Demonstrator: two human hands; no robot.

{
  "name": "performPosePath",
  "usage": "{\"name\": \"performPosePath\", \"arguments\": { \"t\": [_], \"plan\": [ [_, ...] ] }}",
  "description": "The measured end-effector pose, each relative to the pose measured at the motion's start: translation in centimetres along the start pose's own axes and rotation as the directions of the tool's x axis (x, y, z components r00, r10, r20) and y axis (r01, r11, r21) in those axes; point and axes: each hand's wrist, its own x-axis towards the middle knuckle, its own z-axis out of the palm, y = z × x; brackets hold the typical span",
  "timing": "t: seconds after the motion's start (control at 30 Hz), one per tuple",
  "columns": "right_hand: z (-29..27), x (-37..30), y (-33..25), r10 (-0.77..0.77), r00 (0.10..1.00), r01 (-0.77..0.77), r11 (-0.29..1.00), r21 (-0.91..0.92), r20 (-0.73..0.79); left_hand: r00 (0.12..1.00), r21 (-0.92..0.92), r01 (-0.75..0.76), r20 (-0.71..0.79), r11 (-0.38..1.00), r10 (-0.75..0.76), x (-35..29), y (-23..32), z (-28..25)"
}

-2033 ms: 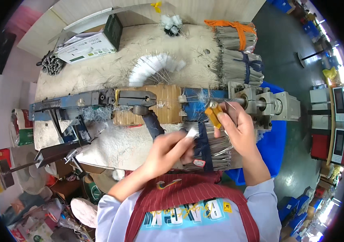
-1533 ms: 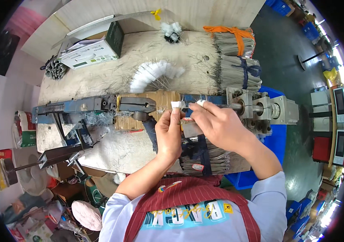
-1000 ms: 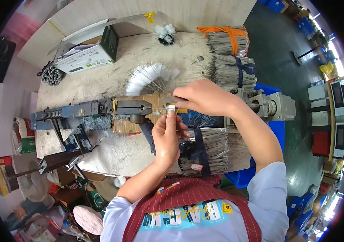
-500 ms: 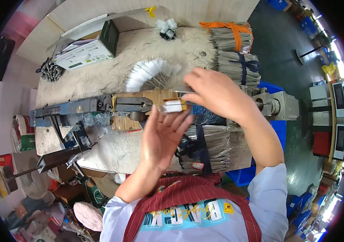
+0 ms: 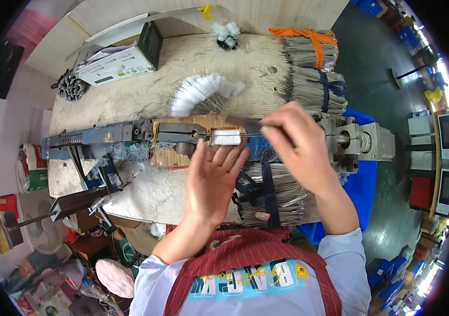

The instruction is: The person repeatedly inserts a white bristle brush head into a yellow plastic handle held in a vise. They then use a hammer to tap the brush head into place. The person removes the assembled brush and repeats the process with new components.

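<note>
My left hand (image 5: 211,181) lies palm up with its fingers stretched out, the fingertips against the near side of a small white bristle block (image 5: 227,137). That block sits in a slot of the brown-taped part of a long bench machine (image 5: 90,139), between a dark metal jaw (image 5: 174,131) on its left and thin wires running right. My right hand (image 5: 301,145) is closed by the wires, right of the block. A thin, dark, blade-like strip (image 5: 245,125), smeared by motion, reaches left from its fingers. Behind the machine curves a row of white bristle pieces on wires (image 5: 198,92).
Tied bundles of metal wires lie at the back right (image 5: 308,50) and near the front (image 5: 282,197). A shaft housing (image 5: 364,138) ends the machine on the right, above a blue crate (image 5: 364,184). An open carton (image 5: 124,66) stands at the back left.
My right hand has moved right and slightly nearer me, away from above the white block, its fingers now more curled. My left hand stays beneath the block. The view has shifted slightly.
</note>
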Motion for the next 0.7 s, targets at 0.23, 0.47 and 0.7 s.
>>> {"name": "performPosePath", "arguments": {
  "t": [0.23, 0.47, 0.7],
  "plan": [
    [0.3, -1.0, 0.5, 0.022, 0.997, -0.02, 1.0, -0.021, 0.076, 1.0, -0.028, 0.001, -0.001, 1.0, -0.001, 0.0, 0.2, -0.2],
    [3.1, -0.7, 0.3, -0.152, 0.983, 0.176, 0.929, -0.327, 0.098, 0.999, -0.105, 0.034, -0.016, 0.994, -0.036, -0.1, 0.2, 0.2],
    [0.9, -0.9, -1.2, 0.072, 0.988, -0.038, 0.97, -0.241, 0.135, 0.999, -0.044, 0.033, 0.012, 0.999, -0.032, -0.3, 0.4, 0.0]
  ]
}}
